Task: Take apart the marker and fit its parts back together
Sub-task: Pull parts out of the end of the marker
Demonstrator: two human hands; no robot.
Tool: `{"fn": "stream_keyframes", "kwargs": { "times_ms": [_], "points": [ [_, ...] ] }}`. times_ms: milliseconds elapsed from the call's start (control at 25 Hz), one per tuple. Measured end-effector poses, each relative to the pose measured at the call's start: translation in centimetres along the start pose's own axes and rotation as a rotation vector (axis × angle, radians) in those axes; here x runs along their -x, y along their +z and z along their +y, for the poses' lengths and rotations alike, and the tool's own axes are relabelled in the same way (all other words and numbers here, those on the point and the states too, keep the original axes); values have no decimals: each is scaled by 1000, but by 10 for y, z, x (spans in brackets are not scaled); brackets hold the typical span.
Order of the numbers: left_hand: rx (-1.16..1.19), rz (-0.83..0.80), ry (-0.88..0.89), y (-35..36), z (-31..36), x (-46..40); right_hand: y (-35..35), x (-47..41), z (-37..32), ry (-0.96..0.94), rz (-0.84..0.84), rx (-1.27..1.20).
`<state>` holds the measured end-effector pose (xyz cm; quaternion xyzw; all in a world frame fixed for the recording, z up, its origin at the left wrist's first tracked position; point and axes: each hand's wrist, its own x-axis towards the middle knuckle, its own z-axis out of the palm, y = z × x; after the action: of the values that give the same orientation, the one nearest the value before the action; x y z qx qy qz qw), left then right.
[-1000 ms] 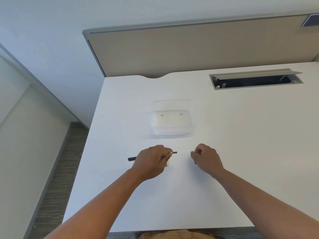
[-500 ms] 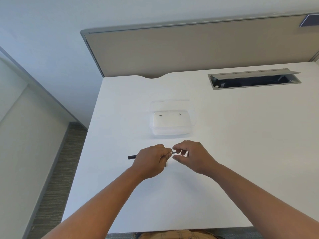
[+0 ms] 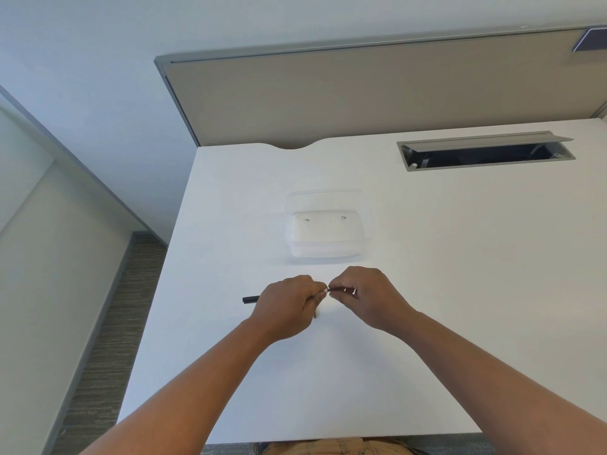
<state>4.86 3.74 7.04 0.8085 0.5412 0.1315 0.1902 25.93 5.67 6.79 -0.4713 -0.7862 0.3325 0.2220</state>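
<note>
Most of the frame is a white tabletop (image 3: 427, 290), with a clear plastic container (image 3: 328, 229) at its centre and an open cable tray (image 3: 486, 152) at upper right. Just below centre, the left hand (image 3: 285, 307) is curled closed around the black marker (image 3: 251, 299), whose end juts out leftward. The right hand (image 3: 368, 297) pinches a small dark part (image 3: 332, 289) at the marker's other end.

Bare forearms, no sleeves, left hand (image 3: 289, 305), right hand (image 3: 368, 298), tan trousers (image 3: 331, 446)

Bright, even, soft-shadowed light; sharp focus, wide-angle bowing at edges.
</note>
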Motion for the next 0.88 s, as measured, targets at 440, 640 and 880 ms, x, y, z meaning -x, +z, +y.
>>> {"fn": "stream_keyframes", "kwargs": {
  "times_ms": [440,640,880],
  "points": [
    [10,-7,-6,1,-2,5,4,4,-9,-30,-31,7],
    [2,-13,-15,3,-6,8,-2,8,-4,18,-36,25],
    [6,-12,-23,7,-3,6,0,6,-6,36,-76,56]
  ]
}}
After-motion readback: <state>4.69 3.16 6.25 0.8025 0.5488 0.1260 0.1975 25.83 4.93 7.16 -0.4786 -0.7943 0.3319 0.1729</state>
